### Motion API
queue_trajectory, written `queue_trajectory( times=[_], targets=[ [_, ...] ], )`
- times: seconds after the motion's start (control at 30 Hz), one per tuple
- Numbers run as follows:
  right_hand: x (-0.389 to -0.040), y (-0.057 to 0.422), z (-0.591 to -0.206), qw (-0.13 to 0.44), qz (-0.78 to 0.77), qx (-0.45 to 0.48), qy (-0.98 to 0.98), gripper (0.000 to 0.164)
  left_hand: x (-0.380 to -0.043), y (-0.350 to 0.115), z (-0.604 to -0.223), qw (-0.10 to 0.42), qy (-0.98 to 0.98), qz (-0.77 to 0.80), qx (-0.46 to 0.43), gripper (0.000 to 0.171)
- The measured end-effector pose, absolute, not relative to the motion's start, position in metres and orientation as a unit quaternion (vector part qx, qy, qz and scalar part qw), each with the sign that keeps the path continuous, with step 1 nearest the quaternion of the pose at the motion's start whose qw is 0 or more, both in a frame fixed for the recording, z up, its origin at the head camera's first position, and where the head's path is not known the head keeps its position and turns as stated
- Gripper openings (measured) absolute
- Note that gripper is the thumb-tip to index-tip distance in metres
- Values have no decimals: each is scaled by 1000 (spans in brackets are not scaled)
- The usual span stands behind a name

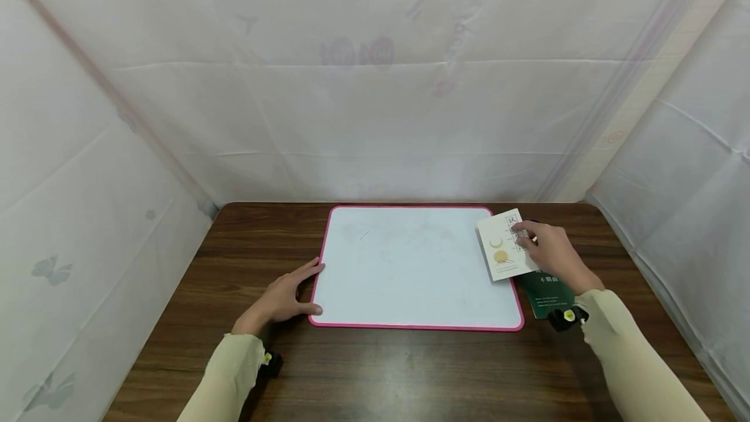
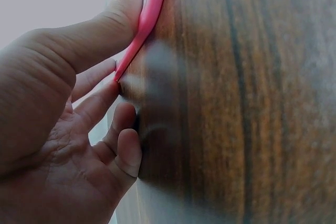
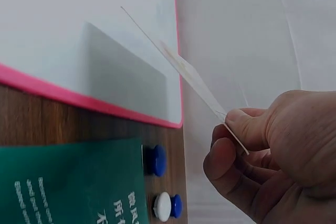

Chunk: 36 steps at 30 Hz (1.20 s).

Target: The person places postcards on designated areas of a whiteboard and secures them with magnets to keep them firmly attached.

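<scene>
A whiteboard (image 1: 410, 266) with a pink rim lies on the table. At its left edge my left hand (image 1: 285, 295) is spread, thumb and fingertips touching the rim; the left wrist view shows the thumb (image 2: 113, 24) lying along the pink edge. My right hand (image 1: 553, 251) pinches a white card (image 1: 502, 246) printed with dark characters and gold shapes, between thumb and fingers. The card is tilted above the board's right end and casts a shadow on it. Beneath the right hand lies a green booklet (image 1: 547, 297) with white writing, partly hidden by the card and hand.
Blue (image 3: 157, 160) and white (image 3: 163, 206) round knobs stand beside the green booklet near the table's far edge. A pale cloth (image 1: 363, 122) hangs behind the dark wooden table (image 1: 387, 370) and along both sides.
</scene>
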State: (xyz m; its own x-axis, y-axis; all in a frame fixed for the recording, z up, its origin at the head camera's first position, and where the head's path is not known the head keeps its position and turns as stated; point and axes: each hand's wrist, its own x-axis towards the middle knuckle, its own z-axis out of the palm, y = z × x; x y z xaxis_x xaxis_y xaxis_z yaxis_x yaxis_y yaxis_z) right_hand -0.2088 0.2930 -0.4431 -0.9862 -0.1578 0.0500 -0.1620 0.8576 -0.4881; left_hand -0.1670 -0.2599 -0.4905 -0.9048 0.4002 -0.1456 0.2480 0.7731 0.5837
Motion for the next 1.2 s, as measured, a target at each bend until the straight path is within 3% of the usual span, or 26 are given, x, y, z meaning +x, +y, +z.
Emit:
queue_trajectory(
  times=[1.2],
  targets=[
    [-232, 243, -459, -5, 278, 109, -954, 29, -167, -261, -490, 130, 931, 293, 174, 89]
  ],
)
